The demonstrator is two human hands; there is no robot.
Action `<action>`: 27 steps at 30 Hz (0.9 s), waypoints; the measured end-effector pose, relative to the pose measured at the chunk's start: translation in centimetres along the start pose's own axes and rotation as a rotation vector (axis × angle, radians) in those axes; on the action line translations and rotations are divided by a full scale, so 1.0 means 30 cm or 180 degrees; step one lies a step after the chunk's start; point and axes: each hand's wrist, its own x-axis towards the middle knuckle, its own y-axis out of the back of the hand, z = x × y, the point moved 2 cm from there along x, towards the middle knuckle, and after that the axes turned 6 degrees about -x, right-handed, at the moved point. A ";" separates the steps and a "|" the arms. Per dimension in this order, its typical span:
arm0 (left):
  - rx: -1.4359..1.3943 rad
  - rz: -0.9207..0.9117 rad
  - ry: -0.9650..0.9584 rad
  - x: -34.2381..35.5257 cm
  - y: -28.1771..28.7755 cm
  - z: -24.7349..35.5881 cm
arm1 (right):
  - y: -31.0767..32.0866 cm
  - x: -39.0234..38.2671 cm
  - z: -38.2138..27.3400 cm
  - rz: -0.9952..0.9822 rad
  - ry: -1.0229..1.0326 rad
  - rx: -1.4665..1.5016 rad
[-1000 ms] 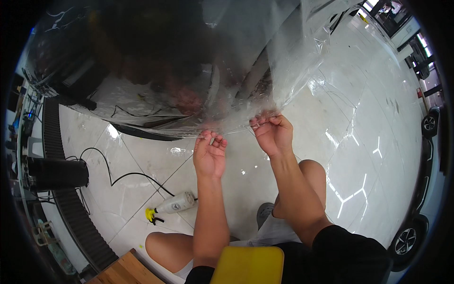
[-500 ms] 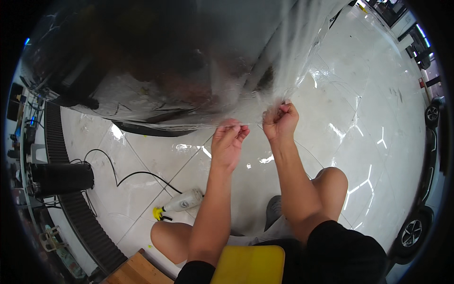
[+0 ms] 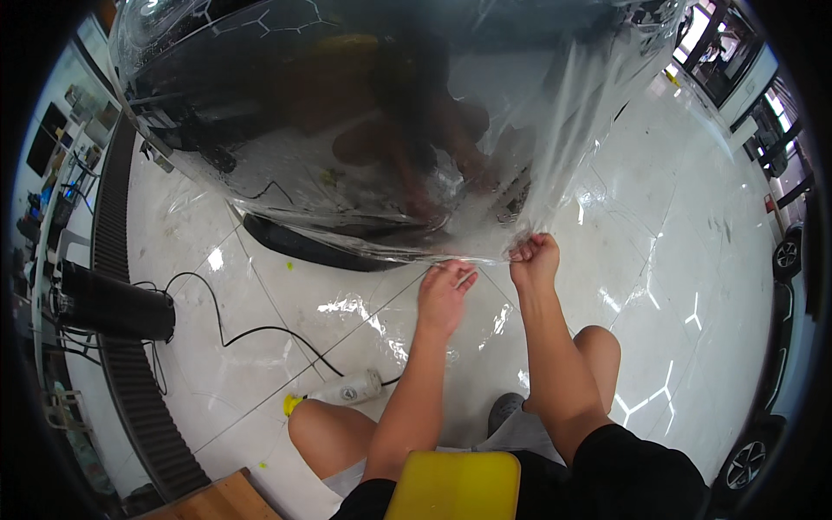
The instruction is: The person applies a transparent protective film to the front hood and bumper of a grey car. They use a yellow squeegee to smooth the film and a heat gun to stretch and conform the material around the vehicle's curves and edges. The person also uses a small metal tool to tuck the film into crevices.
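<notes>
A sheet of clear plastic film (image 3: 568, 147) hangs over a dark, glossy car body panel (image 3: 286, 113), wrinkled and pulled taut toward its right side. My right hand (image 3: 535, 260) is closed around a bunched corner of the film, low on the right. Just left of it, my left hand (image 3: 446, 295) pinches the film's lower edge with its fingertips. Below the panel's left part shows the black tire (image 3: 312, 247). Both hands are beneath the panel's bottom edge, above the floor.
A white spray bottle (image 3: 347, 390) with a yellow head lies by my left knee. A black cable (image 3: 260, 329) crosses the tiles toward a black cylinder (image 3: 117, 303). A wooden stool (image 3: 217, 501) stands at lower left; a parked car (image 3: 771, 373) is far right.
My right hand has moved slightly down and right with the film, stretching it. My left hand has shifted down and right along the edge. The view has shifted, showing more of the panel.
</notes>
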 end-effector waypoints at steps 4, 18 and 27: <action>-0.0105 -0.0238 -0.0028 -0.031 0.052 0.060 | 0.051 -0.213 -0.049 0.0469 0.2942 -0.3143; 0.5306 0.0276 -0.4109 -0.263 -0.098 0.184 | -0.127 -0.275 -0.098 -0.3065 0.6002 -0.5339; 0.6968 -0.1527 -0.3824 -0.148 -0.145 0.216 | -0.227 -0.290 -0.180 -0.4462 0.5618 -0.5676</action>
